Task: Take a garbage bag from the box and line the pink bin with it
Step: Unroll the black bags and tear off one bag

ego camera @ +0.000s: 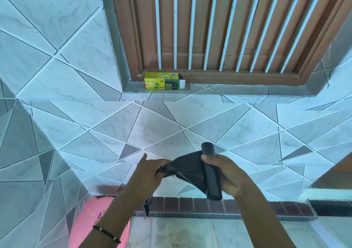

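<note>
A black roll of garbage bags (pixel 211 173) stands nearly upright in my right hand (pixel 226 175), which is closed around its middle. One bag (pixel 187 168) is partly unrolled from it and stretches left to my left hand (pixel 150 171), which pinches its bunched edge with the index finger sticking out. A thin strip of the bag hangs down behind my left forearm. The yellow-green bag box (pixel 164 81) lies on the window ledge above, its right end flap open. The pink bin (pixel 91 223) sits low at the left, partly hidden by my left arm.
A tiled wall fills the view ahead and a second tiled wall closes in on the left. A brown wooden window with white bars (pixel 219 29) sits above the ledge. A dark brick skirting (pixel 228 206) runs along the floor edge below my hands.
</note>
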`<state>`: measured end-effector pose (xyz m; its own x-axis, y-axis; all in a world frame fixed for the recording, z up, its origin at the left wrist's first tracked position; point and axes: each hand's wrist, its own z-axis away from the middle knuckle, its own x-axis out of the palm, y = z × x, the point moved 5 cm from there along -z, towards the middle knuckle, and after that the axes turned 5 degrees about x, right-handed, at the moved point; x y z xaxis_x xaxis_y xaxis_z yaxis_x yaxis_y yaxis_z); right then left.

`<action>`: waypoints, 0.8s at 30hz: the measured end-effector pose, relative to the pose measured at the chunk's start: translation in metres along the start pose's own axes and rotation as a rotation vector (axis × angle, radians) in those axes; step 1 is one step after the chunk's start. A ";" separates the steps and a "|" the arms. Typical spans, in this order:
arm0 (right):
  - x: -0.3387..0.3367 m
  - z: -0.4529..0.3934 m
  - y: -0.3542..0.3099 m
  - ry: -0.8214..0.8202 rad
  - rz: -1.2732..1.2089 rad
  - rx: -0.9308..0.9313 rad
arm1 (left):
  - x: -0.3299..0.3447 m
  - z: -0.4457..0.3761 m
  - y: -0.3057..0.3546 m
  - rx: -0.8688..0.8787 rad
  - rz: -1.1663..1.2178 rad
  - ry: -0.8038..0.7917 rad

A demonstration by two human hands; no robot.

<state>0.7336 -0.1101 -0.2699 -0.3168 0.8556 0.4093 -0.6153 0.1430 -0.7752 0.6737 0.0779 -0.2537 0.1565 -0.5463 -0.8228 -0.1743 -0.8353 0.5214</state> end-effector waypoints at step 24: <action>-0.007 0.000 -0.007 0.034 -0.025 -0.036 | -0.023 0.031 -0.030 -0.163 0.020 -0.167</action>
<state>0.7401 -0.1173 -0.2678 -0.2764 0.8680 0.4126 -0.5959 0.1820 -0.7822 0.6456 0.1170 -0.2575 -0.0111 -0.5562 -0.8309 -0.0145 -0.8308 0.5564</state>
